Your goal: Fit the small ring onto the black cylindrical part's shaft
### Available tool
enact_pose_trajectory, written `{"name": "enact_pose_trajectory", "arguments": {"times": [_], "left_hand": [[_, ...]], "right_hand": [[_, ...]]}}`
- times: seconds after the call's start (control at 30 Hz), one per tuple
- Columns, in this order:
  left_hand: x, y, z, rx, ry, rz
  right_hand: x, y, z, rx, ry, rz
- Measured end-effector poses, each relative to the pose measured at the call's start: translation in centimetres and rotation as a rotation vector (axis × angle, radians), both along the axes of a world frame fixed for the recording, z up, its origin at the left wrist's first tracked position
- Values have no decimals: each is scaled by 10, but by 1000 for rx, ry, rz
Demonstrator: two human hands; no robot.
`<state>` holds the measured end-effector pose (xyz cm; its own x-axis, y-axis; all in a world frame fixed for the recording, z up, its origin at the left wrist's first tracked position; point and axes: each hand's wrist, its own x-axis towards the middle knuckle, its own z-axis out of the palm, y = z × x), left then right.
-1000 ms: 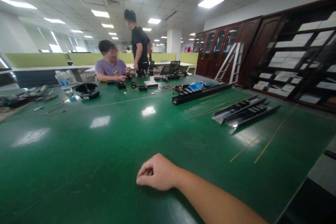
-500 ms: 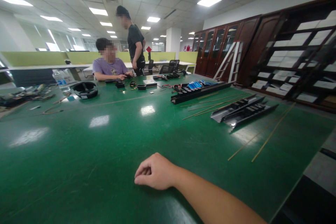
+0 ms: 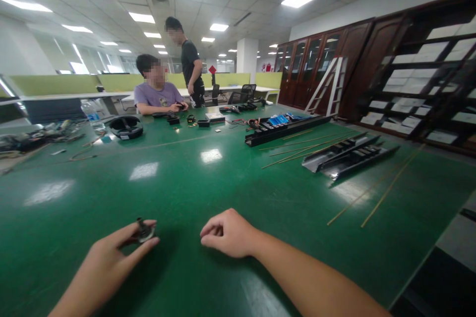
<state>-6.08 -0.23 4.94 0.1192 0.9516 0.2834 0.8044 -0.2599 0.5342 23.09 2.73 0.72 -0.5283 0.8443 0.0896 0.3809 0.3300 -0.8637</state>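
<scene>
Glossy green flat-topped table (image 3: 186,183), the landmark here. At its far edge sits a person in a purple shirt (image 3: 158,96). Across its right half lie a long black straight-walled channel (image 3: 288,131) and, nearer me, two shorter black metal channels (image 3: 366,162). Toward its far left corner stands a black ring-shaped headset-like object (image 3: 125,131). Over the table's near middle, my right hand (image 3: 232,235) is loosely curled; I cannot tell whether the fingers enclose anything. Over the table's near left part, my left hand (image 3: 106,257) pinches, between thumb and forefinger, a small dark metallic-looking stemmed piece with a round pale-rimmed disc (image 3: 145,234). I judge the step in hand to be holding this piece; the next move calls for a steady pinch, leaving the stem free. Its long axis follows the stem, nearly upright to the table, leaning slightly left: stem up, disc below.
</scene>
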Motion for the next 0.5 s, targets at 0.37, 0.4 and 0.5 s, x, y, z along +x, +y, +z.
{"name": "enact_pose_trajectory", "arguments": {"times": [0.37, 0.4, 0.5], "left_hand": [[68, 10, -25, -150, -80, -244], [66, 7, -28, -134, -70, -263], [64, 4, -32, -79, -68, -328]], "right_hand": [[-1, 2, 3, 5, 65, -153], [-2, 1, 4, 19, 55, -137], [-3, -1, 4, 76, 25, -96]]}}
